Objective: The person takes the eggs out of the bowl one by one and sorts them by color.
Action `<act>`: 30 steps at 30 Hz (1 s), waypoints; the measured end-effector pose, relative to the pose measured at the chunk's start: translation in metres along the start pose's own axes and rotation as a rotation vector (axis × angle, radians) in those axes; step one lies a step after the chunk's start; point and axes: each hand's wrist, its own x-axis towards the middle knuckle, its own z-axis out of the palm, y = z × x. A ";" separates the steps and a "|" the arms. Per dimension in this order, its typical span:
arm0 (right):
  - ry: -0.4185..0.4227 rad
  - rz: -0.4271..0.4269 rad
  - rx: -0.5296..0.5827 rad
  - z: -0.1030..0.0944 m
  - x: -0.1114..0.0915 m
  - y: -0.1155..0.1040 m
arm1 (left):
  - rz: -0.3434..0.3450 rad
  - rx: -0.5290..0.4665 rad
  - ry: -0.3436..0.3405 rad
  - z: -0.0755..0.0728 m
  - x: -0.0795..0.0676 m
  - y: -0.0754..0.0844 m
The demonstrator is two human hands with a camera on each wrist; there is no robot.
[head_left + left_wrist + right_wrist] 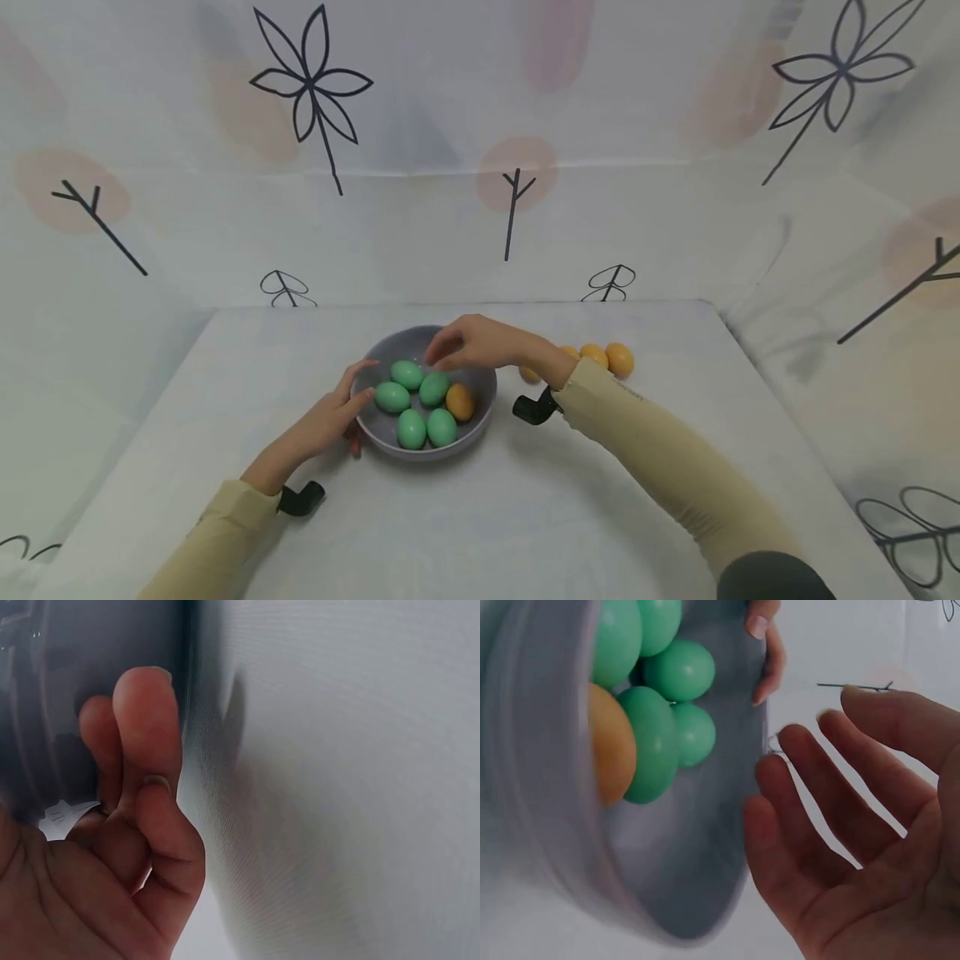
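Note:
A grey bowl (420,338) stands on the table, with several green eggs (411,429) and one orange egg (460,402) inside. My left hand (330,421) holds the bowl's left side, thumb at the rim and other fingers against the outer wall. In the left wrist view, curled fingers (150,727) lie beside the bowl's outside, low over the cloth. Above the far right part of the bowl is my right hand (483,342), its fingers loosely bent. Nothing lies in that palm (870,892) in the right wrist view.
Several orange eggs (620,360) lie on the table to the right of the bowl, partly hidden behind my right wrist. A white cloth (480,533) covers the table. Behind it hangs a patterned curtain (420,233). Each wrist carries a black camera mount (302,498).

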 end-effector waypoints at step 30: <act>-0.546 0.309 -0.116 0.009 0.043 0.013 | 0.021 0.003 0.027 0.003 -0.001 0.001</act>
